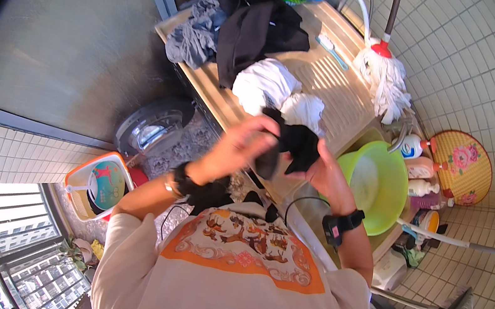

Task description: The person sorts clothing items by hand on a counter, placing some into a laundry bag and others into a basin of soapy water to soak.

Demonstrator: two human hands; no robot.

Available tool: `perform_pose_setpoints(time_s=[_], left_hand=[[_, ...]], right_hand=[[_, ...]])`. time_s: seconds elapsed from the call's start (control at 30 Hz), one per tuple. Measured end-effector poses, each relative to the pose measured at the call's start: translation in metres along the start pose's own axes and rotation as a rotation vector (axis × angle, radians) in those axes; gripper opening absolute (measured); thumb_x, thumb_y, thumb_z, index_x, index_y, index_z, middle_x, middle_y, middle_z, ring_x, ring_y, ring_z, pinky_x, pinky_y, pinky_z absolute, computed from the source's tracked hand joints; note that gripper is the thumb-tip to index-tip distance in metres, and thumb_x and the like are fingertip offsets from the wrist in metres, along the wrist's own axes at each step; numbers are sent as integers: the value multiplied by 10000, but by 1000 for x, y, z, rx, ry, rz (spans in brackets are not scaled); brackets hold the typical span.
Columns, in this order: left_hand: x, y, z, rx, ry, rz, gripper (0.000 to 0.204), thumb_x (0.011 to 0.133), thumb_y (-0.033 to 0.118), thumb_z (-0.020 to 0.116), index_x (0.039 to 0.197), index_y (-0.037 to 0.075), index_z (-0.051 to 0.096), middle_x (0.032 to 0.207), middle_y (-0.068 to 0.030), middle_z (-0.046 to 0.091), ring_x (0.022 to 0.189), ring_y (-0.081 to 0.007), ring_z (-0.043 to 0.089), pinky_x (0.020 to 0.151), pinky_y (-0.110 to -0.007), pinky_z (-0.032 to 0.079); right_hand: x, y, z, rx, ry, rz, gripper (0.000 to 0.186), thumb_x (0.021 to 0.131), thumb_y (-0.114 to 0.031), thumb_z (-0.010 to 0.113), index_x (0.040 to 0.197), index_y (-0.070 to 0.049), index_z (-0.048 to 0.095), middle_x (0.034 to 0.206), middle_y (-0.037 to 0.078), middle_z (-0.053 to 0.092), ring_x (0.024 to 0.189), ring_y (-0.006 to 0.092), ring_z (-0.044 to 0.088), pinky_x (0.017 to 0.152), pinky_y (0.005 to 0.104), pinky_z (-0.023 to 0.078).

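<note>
A small black cloth that looks like a sock (pixel 301 146) is stretched between my two hands, above the near edge of the beige washboard counter (pixel 344 95). My left hand (pixel 246 142) grips its left part, where a greyer piece hangs below the fingers. At its right end my right hand (pixel 323 170) pinches the fabric; some of those fingers are hidden behind it. Just beyond the sock lie bunched white clothes (pixel 267 83). A black garment (pixel 261 33) and a grey crumpled garment (pixel 196 33) rest farther back on the left.
A yellow-green basin (pixel 382 189) sits right of my right hand, with bottles (pixel 421 167) and a round fan (pixel 462 166) by the tiled wall. A mop (pixel 384 79) leans at the back right, near a brush (pixel 331 50). A white-orange basket (pixel 94 183) stands low left.
</note>
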State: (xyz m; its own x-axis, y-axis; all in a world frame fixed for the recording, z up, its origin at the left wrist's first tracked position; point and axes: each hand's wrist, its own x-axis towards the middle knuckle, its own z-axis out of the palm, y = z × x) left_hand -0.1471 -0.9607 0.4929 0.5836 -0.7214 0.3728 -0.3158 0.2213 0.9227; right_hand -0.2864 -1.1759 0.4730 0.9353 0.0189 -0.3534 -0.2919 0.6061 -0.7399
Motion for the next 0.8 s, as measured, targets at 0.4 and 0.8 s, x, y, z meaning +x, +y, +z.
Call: perform_pose_setpoints(time_s=[0.4,0.8], left_hand=[[28,-47,59,47,-467,273,350,910,111,702,1253,82,643,1354,-141,583,1243,-320,561,1043,-425,461],[140,-103,-157,638,342,102,395,798,80,728,1179,58,623,1084,-146,625,986,-330,645,879,-401,533]], right_hand=[[-63,19,-58,-24,698,-461,307,1017,-76,512,1310,-27,591,1191,108,687,1042,220,673,923,341,538],[-149,39,-231,-1473,1075,-252,459,818,-209,793,1235,-64,665,1283,208,599,1254,415,500,1037,496,421]])
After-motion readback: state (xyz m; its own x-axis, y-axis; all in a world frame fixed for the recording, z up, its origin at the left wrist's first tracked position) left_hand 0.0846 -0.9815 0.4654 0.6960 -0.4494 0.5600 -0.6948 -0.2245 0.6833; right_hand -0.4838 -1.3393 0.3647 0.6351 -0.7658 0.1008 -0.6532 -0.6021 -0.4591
